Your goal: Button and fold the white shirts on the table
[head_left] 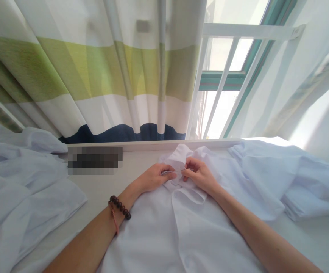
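Observation:
A white button-up shirt (153, 227) lies spread in front of me, its front facing up and its collar (178, 157) at the far end. Just below the collar, my left hand (155, 177) pinches the cloth between thumb and fingers. Close beside it on the right, my right hand (198, 172) pinches the shirt's fabric at the neck opening. Whether a button sits between the fingertips is too small to tell. A dark bead bracelet (120, 206) and a thin reddish cord circle my left wrist.
More white garments lie heaped at the left (25, 197) and folded at the right (303, 178). A striped curtain (102, 68) hangs behind the white surface's raised edge (141, 146). White railings (222, 81) stand before a window. A blurred-out dark patch (94, 160) lies left of the shirt.

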Available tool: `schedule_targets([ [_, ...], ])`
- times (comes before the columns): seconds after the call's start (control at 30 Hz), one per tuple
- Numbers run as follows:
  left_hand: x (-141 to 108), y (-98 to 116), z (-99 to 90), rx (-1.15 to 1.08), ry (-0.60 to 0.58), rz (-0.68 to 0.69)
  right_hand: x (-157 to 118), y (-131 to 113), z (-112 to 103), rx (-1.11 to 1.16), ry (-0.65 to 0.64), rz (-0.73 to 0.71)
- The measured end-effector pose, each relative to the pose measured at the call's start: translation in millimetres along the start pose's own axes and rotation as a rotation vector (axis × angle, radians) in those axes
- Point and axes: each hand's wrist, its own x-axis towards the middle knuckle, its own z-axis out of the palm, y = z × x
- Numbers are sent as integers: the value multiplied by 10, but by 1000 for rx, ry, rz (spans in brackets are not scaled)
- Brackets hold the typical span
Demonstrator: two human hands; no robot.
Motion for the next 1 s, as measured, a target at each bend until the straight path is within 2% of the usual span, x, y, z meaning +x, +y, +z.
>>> schedule_targets([
  [0.13, 5, 15, 4, 57, 7, -9, 17, 16, -3, 60, 32, 20],
  [0.37, 28, 3, -9, -7, -20, 3, 2, 60, -21, -35, -55, 17],
  [0.67, 25, 18, 4, 56, -14, 12, 26, 11, -66, 90, -113, 100],
  [0.83, 28, 33, 16, 88, 4, -4, 29, 15, -68, 131, -93, 133],
  [1.0, 21, 59, 22, 168, -6, -20, 34, -17, -74, 56, -77, 175],
])
